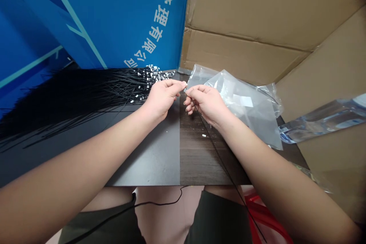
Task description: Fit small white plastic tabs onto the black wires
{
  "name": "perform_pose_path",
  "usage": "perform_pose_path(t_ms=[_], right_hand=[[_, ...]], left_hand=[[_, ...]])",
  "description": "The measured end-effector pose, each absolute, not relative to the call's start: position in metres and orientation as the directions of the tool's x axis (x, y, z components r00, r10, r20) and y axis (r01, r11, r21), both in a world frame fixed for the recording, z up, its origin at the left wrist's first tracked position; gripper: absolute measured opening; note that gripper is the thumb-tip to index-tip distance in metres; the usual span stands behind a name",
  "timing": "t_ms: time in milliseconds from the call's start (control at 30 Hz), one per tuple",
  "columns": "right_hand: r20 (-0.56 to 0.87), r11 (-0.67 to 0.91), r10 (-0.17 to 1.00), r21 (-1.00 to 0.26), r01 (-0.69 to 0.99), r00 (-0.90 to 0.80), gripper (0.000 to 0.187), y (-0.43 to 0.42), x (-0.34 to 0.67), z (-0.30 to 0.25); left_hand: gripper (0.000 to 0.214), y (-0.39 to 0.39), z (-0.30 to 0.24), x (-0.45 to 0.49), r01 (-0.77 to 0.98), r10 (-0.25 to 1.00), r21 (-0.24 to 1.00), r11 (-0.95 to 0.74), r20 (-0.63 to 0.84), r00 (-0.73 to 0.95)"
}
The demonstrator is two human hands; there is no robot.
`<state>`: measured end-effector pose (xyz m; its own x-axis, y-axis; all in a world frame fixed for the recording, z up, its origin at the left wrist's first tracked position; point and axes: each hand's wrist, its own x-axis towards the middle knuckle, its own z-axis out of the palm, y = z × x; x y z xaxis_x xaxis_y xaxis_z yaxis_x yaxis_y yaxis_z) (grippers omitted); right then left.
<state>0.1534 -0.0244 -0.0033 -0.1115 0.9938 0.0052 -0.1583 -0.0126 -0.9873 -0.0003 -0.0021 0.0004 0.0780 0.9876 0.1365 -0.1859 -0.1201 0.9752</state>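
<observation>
Both of my hands meet above the table, fingertips nearly touching. My left hand is closed in a pinch on a tiny white piece, which the fingers mostly cover. Closed on the end of a thin black wire, my right hand sits just to the right. From there the wire runs down past the table edge to the lower right. Beside my left hand lies a large heap of black wires, many with small white ends. Whether the white piece joins the held wire is hard to see.
Clear plastic bags lie beyond my right forearm, near a clear plastic bottle. Cardboard and a blue printed panel stand behind. A loose white bit rests on the tabletop. Something red is below.
</observation>
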Motion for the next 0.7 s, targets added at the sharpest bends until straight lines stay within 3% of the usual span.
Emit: perform_pose_path(t_ms=[700], right_hand=[[0.059,0.048,0.995,-0.991,-0.126,-0.082,0.008,-0.0219,0.1524,-0.0087]], left_hand=[[0.011,-0.0041,0.0000,0.0017,-0.145,0.977,0.974,-0.173,0.189,0.101]])
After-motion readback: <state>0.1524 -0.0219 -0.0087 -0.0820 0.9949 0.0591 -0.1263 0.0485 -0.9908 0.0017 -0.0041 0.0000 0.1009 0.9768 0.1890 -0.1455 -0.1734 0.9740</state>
